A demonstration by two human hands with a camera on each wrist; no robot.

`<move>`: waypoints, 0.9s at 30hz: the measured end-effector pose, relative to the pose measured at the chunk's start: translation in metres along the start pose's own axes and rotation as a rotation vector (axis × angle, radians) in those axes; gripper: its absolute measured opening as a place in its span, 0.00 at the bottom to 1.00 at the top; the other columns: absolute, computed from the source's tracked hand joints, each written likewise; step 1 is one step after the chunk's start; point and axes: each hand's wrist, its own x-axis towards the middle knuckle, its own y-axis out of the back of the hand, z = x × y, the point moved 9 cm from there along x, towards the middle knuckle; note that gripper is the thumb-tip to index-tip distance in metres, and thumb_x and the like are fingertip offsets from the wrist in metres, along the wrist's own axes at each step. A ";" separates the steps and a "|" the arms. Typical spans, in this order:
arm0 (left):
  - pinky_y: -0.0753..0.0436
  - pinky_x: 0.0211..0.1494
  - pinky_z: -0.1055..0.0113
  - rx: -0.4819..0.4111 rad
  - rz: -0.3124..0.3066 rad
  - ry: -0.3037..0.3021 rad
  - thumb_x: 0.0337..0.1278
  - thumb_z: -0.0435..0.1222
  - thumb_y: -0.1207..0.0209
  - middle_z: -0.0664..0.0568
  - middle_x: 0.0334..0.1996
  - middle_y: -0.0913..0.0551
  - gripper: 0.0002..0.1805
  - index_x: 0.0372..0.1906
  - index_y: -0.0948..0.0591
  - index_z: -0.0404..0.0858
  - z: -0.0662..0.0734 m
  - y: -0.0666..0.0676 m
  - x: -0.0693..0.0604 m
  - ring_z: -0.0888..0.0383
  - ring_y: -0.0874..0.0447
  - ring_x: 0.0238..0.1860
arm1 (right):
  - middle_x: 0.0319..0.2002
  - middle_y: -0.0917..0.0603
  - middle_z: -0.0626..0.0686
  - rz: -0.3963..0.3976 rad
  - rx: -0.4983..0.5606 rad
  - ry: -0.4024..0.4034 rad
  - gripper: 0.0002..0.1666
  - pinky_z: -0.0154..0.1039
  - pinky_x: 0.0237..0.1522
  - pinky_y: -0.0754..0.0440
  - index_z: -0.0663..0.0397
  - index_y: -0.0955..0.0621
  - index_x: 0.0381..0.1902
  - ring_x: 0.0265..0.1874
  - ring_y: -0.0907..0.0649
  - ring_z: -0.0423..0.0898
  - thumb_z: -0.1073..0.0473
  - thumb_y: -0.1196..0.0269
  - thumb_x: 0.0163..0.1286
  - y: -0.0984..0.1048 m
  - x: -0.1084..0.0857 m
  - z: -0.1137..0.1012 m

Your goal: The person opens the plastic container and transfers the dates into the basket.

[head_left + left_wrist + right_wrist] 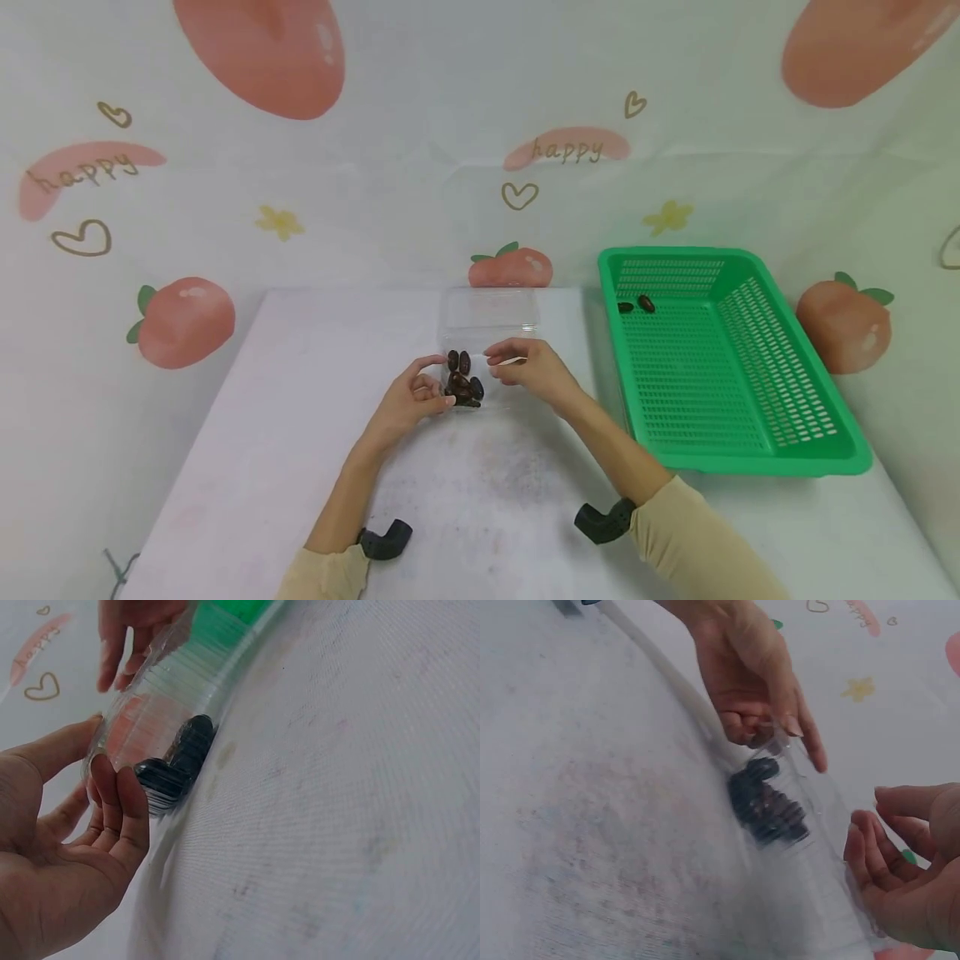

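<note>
A clear plastic box (491, 308) lies with its lid folded back, several dark brown oval fruits (460, 385) grouped at the left of its base. My left hand (405, 404) grips the box's left side; in the left wrist view, thumb and fingers of that hand (71, 832) hold the box wall (157, 686) beside the fruits (191, 746). Over the right part of the box, my right hand (540, 372) has its fingers loosely bent. Nothing shows between the fingers of this hand (915, 870) in the right wrist view, where the fruits (769, 806) look blurred.
To the right stands a green perforated basket (750, 462), with two dark fruits (647, 303) in its far left corner. Behind the white table (300, 358) hangs a white cloth (405, 225) printed with fruit, hearts and flowers.
</note>
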 end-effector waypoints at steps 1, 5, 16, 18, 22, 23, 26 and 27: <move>0.19 0.40 0.66 0.001 -0.003 -0.004 0.54 0.26 0.32 0.50 0.31 0.28 0.37 0.69 0.33 0.39 0.000 0.000 0.000 0.61 0.25 0.29 | 0.47 0.15 0.59 -0.002 0.008 -0.001 0.18 0.47 0.49 0.17 0.62 0.18 0.54 0.47 0.16 0.59 0.64 0.34 0.66 -0.002 0.001 0.002; 0.20 0.39 0.67 -0.003 -0.009 -0.013 0.54 0.26 0.32 0.50 0.31 0.28 0.38 0.70 0.33 0.39 0.000 -0.001 0.001 0.61 0.25 0.29 | 0.48 0.16 0.64 -0.020 0.009 0.021 0.19 0.46 0.47 0.17 0.65 0.18 0.54 0.46 0.15 0.59 0.67 0.36 0.64 -0.008 0.005 0.007; 0.20 0.39 0.66 -0.010 -0.010 -0.016 0.54 0.26 0.32 0.50 0.31 0.28 0.38 0.70 0.33 0.38 0.000 -0.001 0.000 0.61 0.26 0.29 | 0.42 0.14 0.59 -0.064 -0.152 -0.005 0.19 0.36 0.39 0.19 0.64 0.16 0.49 0.39 0.16 0.47 0.72 0.37 0.59 -0.021 0.017 0.013; 0.20 0.39 0.66 -0.012 -0.012 -0.019 0.54 0.26 0.32 0.50 0.31 0.28 0.38 0.70 0.33 0.38 -0.001 -0.001 0.000 0.61 0.26 0.29 | 0.40 0.14 0.56 -0.059 -0.188 -0.038 0.19 0.35 0.37 0.20 0.62 0.15 0.48 0.37 0.16 0.45 0.72 0.35 0.57 -0.023 0.021 0.017; 0.20 0.39 0.66 -0.025 -0.011 -0.022 0.54 0.26 0.32 0.49 0.30 0.28 0.38 0.70 0.33 0.39 -0.001 0.000 0.001 0.60 0.25 0.29 | 0.37 0.13 0.54 -0.063 -0.227 -0.089 0.20 0.34 0.35 0.20 0.62 0.15 0.47 0.34 0.17 0.42 0.73 0.32 0.53 -0.027 0.029 0.022; 0.20 0.39 0.66 -0.028 -0.013 -0.022 0.54 0.26 0.32 0.50 0.30 0.28 0.38 0.70 0.33 0.39 -0.001 -0.001 0.001 0.60 0.25 0.29 | 0.37 0.13 0.54 -0.067 -0.236 -0.095 0.21 0.34 0.34 0.20 0.62 0.15 0.47 0.33 0.17 0.42 0.74 0.32 0.52 -0.029 0.030 0.022; 0.20 0.39 0.66 -0.037 -0.015 -0.018 0.54 0.26 0.32 0.50 0.30 0.27 0.38 0.70 0.33 0.40 -0.001 -0.001 0.001 0.60 0.25 0.29 | 0.35 0.13 0.53 -0.077 -0.271 -0.109 0.22 0.34 0.33 0.18 0.62 0.15 0.47 0.30 0.18 0.40 0.73 0.30 0.51 -0.032 0.032 0.024; 0.19 0.40 0.66 -0.039 -0.016 -0.017 0.54 0.26 0.32 0.50 0.30 0.27 0.38 0.70 0.33 0.40 -0.001 -0.001 0.001 0.60 0.25 0.29 | 0.34 0.14 0.53 -0.077 -0.288 -0.109 0.22 0.33 0.32 0.18 0.62 0.15 0.47 0.29 0.18 0.40 0.73 0.29 0.50 -0.032 0.033 0.024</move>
